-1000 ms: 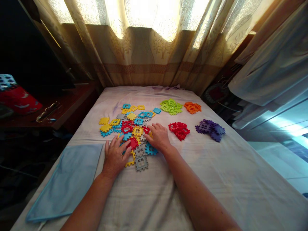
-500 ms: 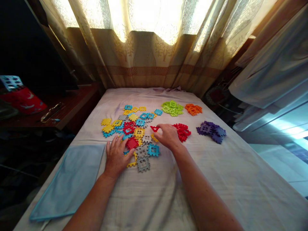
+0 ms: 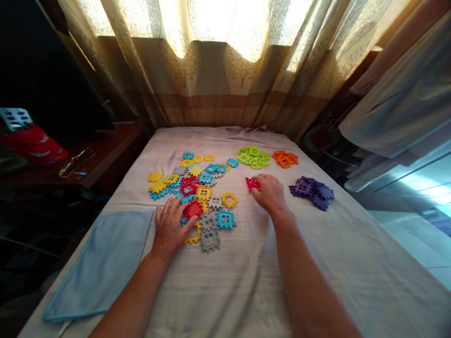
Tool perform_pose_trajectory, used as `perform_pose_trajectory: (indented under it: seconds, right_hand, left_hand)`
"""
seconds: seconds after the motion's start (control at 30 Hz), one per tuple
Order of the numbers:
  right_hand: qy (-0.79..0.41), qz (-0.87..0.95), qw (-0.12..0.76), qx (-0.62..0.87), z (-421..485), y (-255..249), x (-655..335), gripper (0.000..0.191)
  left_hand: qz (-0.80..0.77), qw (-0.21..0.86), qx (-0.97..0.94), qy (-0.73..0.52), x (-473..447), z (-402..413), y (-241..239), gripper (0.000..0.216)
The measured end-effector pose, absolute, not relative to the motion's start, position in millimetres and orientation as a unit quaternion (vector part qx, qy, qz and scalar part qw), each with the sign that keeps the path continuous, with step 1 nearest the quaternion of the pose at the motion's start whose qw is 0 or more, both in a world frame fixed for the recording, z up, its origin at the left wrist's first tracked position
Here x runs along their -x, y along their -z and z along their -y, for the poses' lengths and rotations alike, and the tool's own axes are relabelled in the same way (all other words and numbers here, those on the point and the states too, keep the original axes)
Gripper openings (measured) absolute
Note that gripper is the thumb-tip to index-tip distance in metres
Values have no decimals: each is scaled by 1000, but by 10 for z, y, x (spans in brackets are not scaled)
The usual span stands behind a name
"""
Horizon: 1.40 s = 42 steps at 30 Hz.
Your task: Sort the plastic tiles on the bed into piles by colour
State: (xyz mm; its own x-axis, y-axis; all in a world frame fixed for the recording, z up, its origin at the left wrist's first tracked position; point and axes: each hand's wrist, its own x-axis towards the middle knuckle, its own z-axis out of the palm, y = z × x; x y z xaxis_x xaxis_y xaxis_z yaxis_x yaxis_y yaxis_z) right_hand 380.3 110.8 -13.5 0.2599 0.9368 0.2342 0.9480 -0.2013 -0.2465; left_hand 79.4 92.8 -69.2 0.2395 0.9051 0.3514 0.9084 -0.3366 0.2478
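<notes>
My left hand (image 3: pixel 171 228) lies with fingers spread at the left edge of a mixed heap of toothed plastic building tiles. Its fingertips are beside a solid red tile (image 3: pixel 193 209), and its thumb is over a yellow frame tile (image 3: pixel 194 233). Grey tiles (image 3: pixel 210 240) and a blue window tile (image 3: pixel 225 218) are at the heap's near side. To the right, my right hand (image 3: pixel 269 193) is closed at the fingertips on a red tile (image 3: pixel 252 184). That hand hides the red pile beneath it. A yellow ring tile (image 3: pixel 229 200) lies between the hands.
Sorted piles of lime green tiles (image 3: pixel 253 157), orange tiles (image 3: pixel 284 158) and purple tiles (image 3: pixel 312 191) sit at the back and right of the sheeted surface (image 3: pixel 225 291). A folded light-blue cloth (image 3: pixel 102 263) lies at left. Curtains (image 3: pixel 211 84) hang behind.
My right hand has moved right with the red tile, from beside the mixed heap to over the red pile, uncovering the yellow ring tile. My left hand has stayed in place.
</notes>
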Motion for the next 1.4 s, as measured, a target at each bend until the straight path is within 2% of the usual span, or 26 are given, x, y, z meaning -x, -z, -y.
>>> perform_pose_trajectory:
  seconds: [0.13,0.23,0.33,0.4,0.53,0.67,0.83,0.97,1.13,1.27,1.4]
  right_hand:
    - [-59,738,226,633,-1122,107,-3334,32]
    - [-85,807,214,544,-1084,166,-2976,40]
    - [-73,840,184,505,-1051,232,-2750,26]
    - [-68,845,200,492,-1055,232,-2715,18]
    - [-76,773,291,558,-1116,118,-3000,21]
    - [-80,609,330,717,-1148,19,-3641,34]
    - [-94,554,265,783,-1107,72,-4193,30]
    - [-123,566,208,788,-1110,121,-4180,32]
    - [-100,577,159,795,-1122,141,-4116,34]
    - [-38,553,153,818,-1102,106,-4150,40]
    - [2,564,193,803,-1100,18,-4002,36]
  left_hand:
    - [562,0,794,234,-769,-945,703,43]
    - [553,-1,796,246,-757,-956,730,45]
    - [547,0,796,259,-750,-964,762,46]
    - [545,2,792,273,-747,-969,782,50]
    - [544,6,784,299,-743,-973,813,63]
    - [537,6,787,303,-740,-972,820,59]
    - [536,5,789,300,-732,-977,811,53]
    - [542,8,789,290,-740,-974,800,53]
    - [542,9,793,278,-753,-964,774,50]
    - [544,4,793,273,-755,-959,765,47]
    - [545,4,790,281,-753,-964,782,45]
